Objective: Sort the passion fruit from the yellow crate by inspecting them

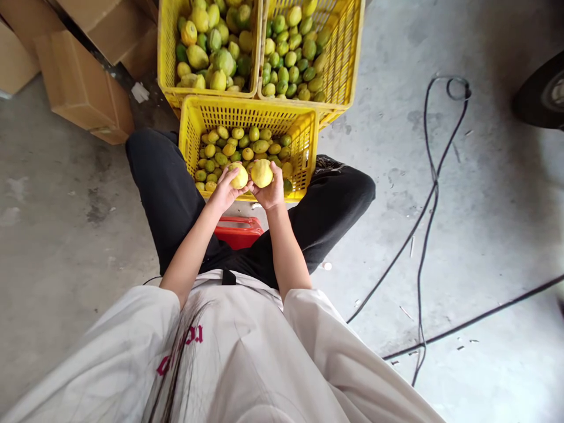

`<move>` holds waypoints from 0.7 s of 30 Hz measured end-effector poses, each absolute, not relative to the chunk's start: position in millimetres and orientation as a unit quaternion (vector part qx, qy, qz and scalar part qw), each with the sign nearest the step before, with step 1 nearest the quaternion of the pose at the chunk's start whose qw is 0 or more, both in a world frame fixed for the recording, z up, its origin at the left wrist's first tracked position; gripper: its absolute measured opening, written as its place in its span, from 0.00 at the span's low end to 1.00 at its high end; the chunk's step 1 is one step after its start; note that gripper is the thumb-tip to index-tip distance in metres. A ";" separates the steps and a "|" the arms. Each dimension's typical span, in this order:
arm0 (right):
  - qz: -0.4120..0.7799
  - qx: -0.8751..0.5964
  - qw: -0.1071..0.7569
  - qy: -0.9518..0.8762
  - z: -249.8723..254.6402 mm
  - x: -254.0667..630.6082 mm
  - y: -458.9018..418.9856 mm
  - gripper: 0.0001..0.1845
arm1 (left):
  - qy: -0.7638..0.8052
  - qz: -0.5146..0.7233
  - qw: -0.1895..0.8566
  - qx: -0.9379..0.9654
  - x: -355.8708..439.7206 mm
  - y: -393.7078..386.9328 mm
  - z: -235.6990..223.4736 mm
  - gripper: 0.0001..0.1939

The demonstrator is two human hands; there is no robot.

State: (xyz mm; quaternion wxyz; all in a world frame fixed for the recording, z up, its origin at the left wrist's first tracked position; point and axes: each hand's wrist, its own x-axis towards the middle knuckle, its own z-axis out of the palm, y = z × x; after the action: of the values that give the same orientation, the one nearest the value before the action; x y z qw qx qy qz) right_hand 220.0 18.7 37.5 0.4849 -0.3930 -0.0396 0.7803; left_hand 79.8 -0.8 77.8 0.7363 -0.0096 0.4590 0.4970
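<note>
My left hand (225,187) is closed around a yellow lemon (239,176). Close beside it, my right hand (274,189) grips another, rounder-looking yellow lemon (261,173). Both hands are over the near edge of a yellow plastic crate (314,147), which stands between my knees. In that crate lie several small green and yellow lemons (229,149), the nearest of them partly hidden behind my hands. My fingertips almost meet between the two fruits; I cannot tell whether they touch.
Behind stand two more yellow crates, the left one (163,53) with larger fruit and the right one (346,53) with smaller, greener fruit. Cardboard boxes (81,82) lie at the upper left. A red seat (238,232) is beneath me. Black cable (434,182) crosses the floor near a tyre (540,97).
</note>
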 end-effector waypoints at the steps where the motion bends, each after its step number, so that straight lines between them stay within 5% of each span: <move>1: 0.781 -0.403 0.474 -0.049 36.1 218.8 18.5 0.19 | 0.465 0.494 0.735 -0.014 79.9 -1.1 78.1 0.11; 10: 0.795 -0.383 0.469 -0.051 48.6 218.0 17.9 0.26 | 0.478 0.507 0.717 -0.016 79.2 1.3 74.7 0.06; 16: 0.808 -0.295 0.510 -0.014 52.9 221.9 19.6 0.21 | 0.452 0.544 0.705 -0.047 73.4 5.1 80.3 0.18; 21: 0.782 -0.339 0.520 -0.053 46.0 222.3 19.1 0.19 | 0.451 0.540 0.710 -0.021 76.2 2.5 77.4 0.10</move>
State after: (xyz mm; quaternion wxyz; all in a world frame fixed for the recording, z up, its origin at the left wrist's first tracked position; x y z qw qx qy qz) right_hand 222.3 19.1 46.0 0.5201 -0.3390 -0.0529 0.7822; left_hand 76.2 2.5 77.4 0.7104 -0.0211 0.4512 0.5398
